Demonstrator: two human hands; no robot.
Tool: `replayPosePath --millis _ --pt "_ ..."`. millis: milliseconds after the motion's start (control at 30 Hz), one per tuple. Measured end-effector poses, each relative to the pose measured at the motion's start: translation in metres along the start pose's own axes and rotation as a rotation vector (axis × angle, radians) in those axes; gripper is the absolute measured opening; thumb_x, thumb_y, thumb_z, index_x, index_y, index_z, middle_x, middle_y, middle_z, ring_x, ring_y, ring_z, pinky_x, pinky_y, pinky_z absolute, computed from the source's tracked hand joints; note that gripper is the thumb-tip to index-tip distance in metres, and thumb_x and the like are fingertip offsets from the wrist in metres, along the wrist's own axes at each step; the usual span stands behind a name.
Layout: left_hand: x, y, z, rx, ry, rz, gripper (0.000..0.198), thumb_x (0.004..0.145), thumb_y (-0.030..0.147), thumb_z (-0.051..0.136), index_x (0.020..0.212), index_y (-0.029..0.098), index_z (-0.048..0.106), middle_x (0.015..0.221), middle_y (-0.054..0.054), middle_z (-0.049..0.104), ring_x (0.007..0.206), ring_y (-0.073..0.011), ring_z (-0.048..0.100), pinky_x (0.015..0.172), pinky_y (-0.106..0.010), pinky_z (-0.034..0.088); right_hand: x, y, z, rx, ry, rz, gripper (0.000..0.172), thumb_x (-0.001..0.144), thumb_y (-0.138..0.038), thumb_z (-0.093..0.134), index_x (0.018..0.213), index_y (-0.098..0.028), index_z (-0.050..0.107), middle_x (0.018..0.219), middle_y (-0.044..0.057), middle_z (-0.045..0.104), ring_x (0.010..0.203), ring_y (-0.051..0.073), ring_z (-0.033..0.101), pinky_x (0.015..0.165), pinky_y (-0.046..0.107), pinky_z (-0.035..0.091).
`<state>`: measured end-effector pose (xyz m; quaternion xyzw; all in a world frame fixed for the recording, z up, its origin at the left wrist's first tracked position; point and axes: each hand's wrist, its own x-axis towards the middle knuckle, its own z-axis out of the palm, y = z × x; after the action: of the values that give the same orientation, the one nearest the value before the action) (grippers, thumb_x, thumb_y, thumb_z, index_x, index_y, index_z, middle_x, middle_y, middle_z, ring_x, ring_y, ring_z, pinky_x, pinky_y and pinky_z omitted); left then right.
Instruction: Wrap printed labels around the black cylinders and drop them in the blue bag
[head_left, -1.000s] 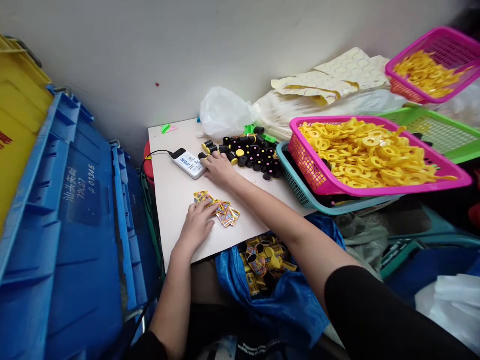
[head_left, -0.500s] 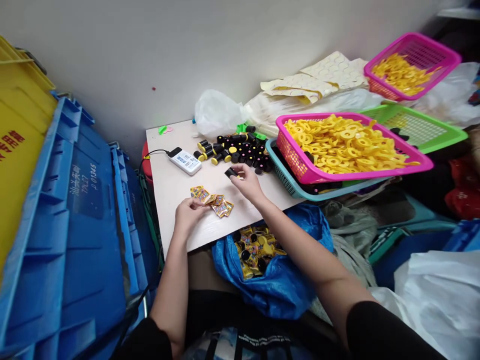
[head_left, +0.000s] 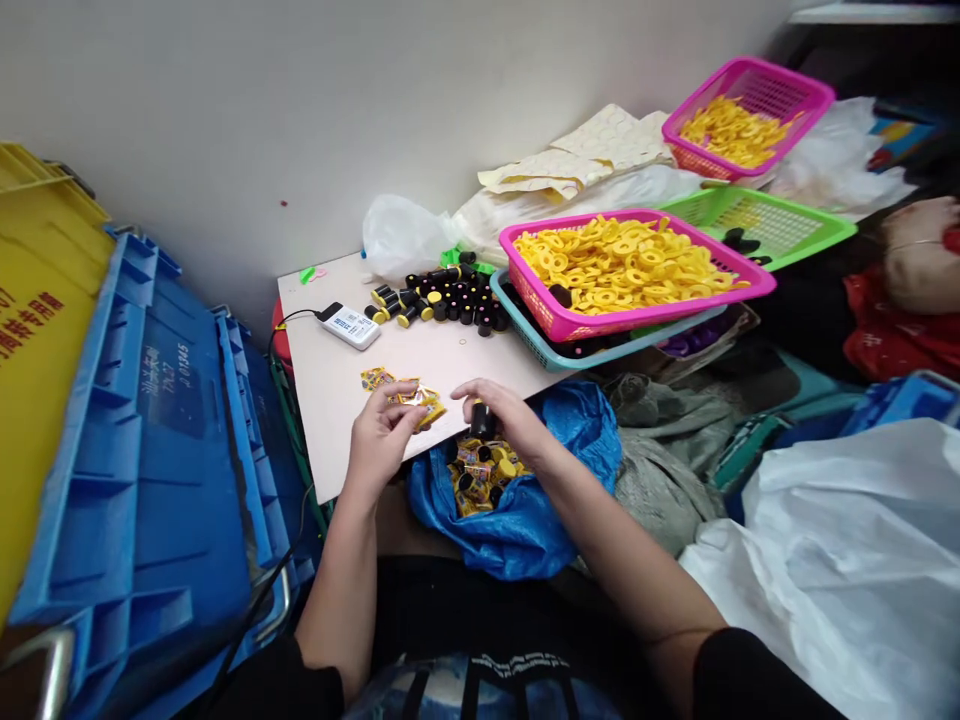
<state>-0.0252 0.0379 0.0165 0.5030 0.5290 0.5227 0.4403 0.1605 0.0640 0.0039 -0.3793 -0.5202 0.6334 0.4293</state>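
My left hand [head_left: 377,440] is closed at the table's front, thumb and fingers pinching a small printed yellow label [head_left: 411,397]. Beside it lie more of these labels [head_left: 375,377], loosely overlapping. My right hand [head_left: 510,412] is shut on a small black cylinder [head_left: 481,420] with a yellow end, held just past the table's front edge. Beneath that hand a blue sack [head_left: 517,540] hangs open, and in it are several cylinders wrapped in yellow labels [head_left: 474,480]. Farther back a pile of black cylinders [head_left: 450,300], some with yellow ends, covers part of the white table [head_left: 330,400].
A pink basket [head_left: 637,318] full of yellow ring-shaped pieces sits on a teal basket [head_left: 559,355] at the right. Behind are a green basket [head_left: 814,235] and another pink basket [head_left: 814,100]. A white corded device [head_left: 349,325] lies at left, near blue crates [head_left: 180,400].
My right hand has brought the black cylinder toward me, from over the table to above the sack. My left hand has lifted a label from the others. The view has shifted right.
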Motion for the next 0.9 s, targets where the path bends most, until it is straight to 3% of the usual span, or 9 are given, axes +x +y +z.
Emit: replayPosePath --millis 67,167,300,400,467,600,733,833,900 --pt "-0.010 0.002 0.008 0.103 0.002 0.079 0.029 0.072 0.031 0.071 0.096 0.018 0.061 0.076 -0.003 0.071 0.071 -0.0159 0.067 0.067 -0.027 0.052 -0.005 -0.003 0.005 -0.092 -0.069 0.017 0.042 0.080 -0.058 0.054 0.086 -0.018 0.065 0.065 0.000 0.057 0.063 0.014 0.051 0.062 0.026 0.041" --pt "-0.019 0.003 0.016 0.178 0.037 0.155 0.018 0.075 0.031 0.069 0.087 0.017 0.065 0.082 -0.004 0.071 0.074 -0.0144 0.066 0.069 -0.026 0.052 -0.010 -0.003 0.009 -0.160 -0.056 0.031 0.035 0.072 -0.052 0.065 0.072 -0.017 0.063 0.063 -0.002 0.056 0.062 0.012 0.049 0.061 0.024 0.039" --pt "-0.022 0.009 0.020 0.011 -0.015 0.019 0.030 0.067 0.032 0.076 0.091 0.017 0.065 0.072 -0.001 0.069 0.062 -0.0126 0.063 0.059 -0.024 0.051 -0.017 -0.004 0.009 -0.213 0.001 0.022 0.032 0.072 -0.047 0.066 0.066 -0.017 0.061 0.061 -0.002 0.056 0.058 0.010 0.046 0.057 0.023 0.035" --pt "-0.020 0.015 0.021 -0.085 0.019 -0.060 0.031 0.056 0.032 0.082 0.076 0.015 0.065 0.062 0.000 0.067 0.053 -0.0110 0.060 0.054 -0.023 0.050 -0.022 -0.008 0.007 -0.250 -0.020 0.011 0.031 0.072 -0.046 0.067 0.064 -0.017 0.059 0.059 -0.003 0.054 0.056 0.010 0.044 0.055 0.022 0.034" --pt "-0.019 0.017 0.021 -0.113 0.056 -0.077 0.030 0.056 0.035 0.081 0.072 0.014 0.066 0.058 0.000 0.066 0.049 -0.0101 0.057 0.051 -0.023 0.050 -0.025 -0.011 0.007 -0.268 -0.042 0.008 0.033 0.071 -0.045 0.068 0.060 -0.017 0.055 0.057 -0.003 0.052 0.054 0.010 0.043 0.054 0.022 0.034" --pt "-0.020 0.016 0.023 -0.110 0.098 -0.014 0.040 0.058 0.033 0.081 0.091 0.016 0.067 0.060 0.001 0.068 0.049 -0.0107 0.059 0.051 -0.023 0.050 -0.026 -0.013 0.008 -0.250 0.011 -0.005 0.032 0.073 -0.047 0.067 0.066 -0.018 0.059 0.060 -0.002 0.056 0.057 0.011 0.047 0.057 0.023 0.037" --pt "-0.022 0.010 0.025 0.001 0.126 0.114 0.029 0.068 0.031 0.075 0.092 0.018 0.067 0.068 0.000 0.069 0.060 -0.0135 0.065 0.058 -0.025 0.053 -0.024 -0.011 0.008 -0.158 -0.002 -0.028 0.029 0.076 -0.046 0.064 0.079 -0.018 0.068 0.075 0.001 0.064 0.069 0.014 0.055 0.064 0.025 0.041" --pt "-0.023 0.007 0.025 0.037 0.069 0.152 0.026 0.072 0.030 0.073 0.094 0.018 0.066 0.077 -0.002 0.070 0.068 -0.0143 0.066 0.063 -0.025 0.053 -0.023 -0.009 0.008 -0.138 0.031 -0.004 0.027 0.072 -0.044 0.068 0.072 -0.017 0.067 0.071 0.001 0.064 0.067 0.014 0.054 0.062 0.025 0.041" --pt "-0.022 0.007 0.024 0.009 0.011 0.134 0.034 0.067 0.028 0.077 0.098 0.019 0.065 0.082 -0.003 0.069 0.069 -0.0141 0.065 0.063 -0.025 0.053 -0.023 -0.008 0.008 -0.138 0.047 0.002 0.028 0.072 -0.045 0.069 0.069 -0.017 0.066 0.067 0.000 0.062 0.064 0.013 0.052 0.060 0.024 0.039"
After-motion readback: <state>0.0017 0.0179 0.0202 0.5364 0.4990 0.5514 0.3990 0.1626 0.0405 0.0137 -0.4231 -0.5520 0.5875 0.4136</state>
